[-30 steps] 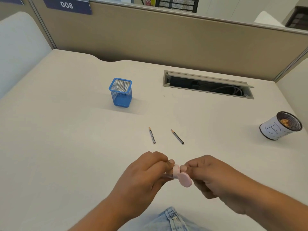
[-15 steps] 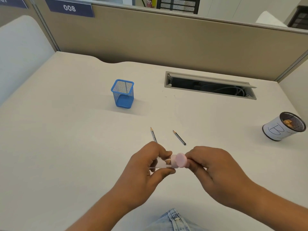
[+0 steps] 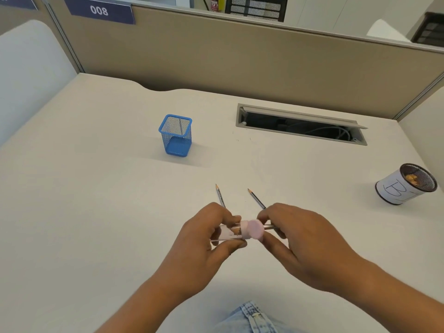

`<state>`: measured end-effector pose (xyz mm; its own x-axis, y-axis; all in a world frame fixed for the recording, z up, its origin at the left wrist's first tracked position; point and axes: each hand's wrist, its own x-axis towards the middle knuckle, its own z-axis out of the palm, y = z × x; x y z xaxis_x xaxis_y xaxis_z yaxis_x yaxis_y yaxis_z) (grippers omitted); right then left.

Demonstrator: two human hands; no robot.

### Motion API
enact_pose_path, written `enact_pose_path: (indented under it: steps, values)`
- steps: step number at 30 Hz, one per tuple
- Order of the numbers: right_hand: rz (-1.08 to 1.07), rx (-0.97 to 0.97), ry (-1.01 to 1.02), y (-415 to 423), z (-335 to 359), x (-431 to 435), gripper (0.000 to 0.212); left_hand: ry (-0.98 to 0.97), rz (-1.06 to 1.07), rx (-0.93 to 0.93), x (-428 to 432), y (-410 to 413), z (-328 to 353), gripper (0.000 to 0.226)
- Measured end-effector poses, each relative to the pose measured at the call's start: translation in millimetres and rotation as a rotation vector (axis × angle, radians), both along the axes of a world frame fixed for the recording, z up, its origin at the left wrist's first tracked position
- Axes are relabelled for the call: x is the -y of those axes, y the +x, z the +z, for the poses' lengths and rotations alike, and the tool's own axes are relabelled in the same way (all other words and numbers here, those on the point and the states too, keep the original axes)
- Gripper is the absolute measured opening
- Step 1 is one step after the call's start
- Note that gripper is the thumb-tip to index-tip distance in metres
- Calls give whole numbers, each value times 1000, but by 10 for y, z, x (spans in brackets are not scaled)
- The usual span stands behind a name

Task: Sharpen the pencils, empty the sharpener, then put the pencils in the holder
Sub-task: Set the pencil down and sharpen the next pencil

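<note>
Your left hand has its grip clamped on the clear sharpener with the pink cap, held just above the worktop. Your right hand pinches a pencil whose end sits in that cap. Just beyond your hands lie two pencils, points away from you. Farther back stands the blue mesh holder; well to the right, a paper-wrapped cup holding shavings.

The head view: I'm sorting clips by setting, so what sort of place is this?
Most likely an office cubicle: a pale desk fenced by a tan partition carrying a numbered sign "008", with a cable slot cut into the desktop.
</note>
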<state>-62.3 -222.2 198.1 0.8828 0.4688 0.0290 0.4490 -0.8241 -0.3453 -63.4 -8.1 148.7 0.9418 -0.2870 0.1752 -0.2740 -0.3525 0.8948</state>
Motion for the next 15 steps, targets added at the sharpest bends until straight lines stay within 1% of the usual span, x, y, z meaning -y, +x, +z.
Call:
enact_pose_path:
  steps: [1,3,5,6,7,8,10,12,13,14,15]
  values:
    - [40,78,-5,17,2,-1,23,-28,10,-43,-4,0,-3,24]
    - [94,164,12,38,-28,-5,26,-67,12,-88,-14,-4,-11,24]
    - [118,184,32,32,-38,-14,28,-66,1,-51,-8,-11,-10,22]
    - [98,145,61,14,-40,-25,28,-50,-3,2,-1,-13,-13,21]
    - [39,54,116,1,-51,-43,28,-26,-3,68,9,-17,-20,18]
    - [-55,-87,202,-10,-64,-70,30,5,-4,136,21,-19,-19,16]
    - [-307,-455,427,-17,-90,-105,33,94,-21,274,42,-19,-28,10]
    - [-533,-859,627,5,-82,-106,42,199,-52,411,49,-22,-59,6]
    - [-573,-981,689,13,-72,-93,47,230,-65,442,51,-25,-76,7]
    - [-571,-1028,707,22,-62,-81,49,232,-74,433,49,-29,-92,7]
    - [-537,-1012,679,24,-55,-73,48,205,-73,388,45,-31,-101,6]
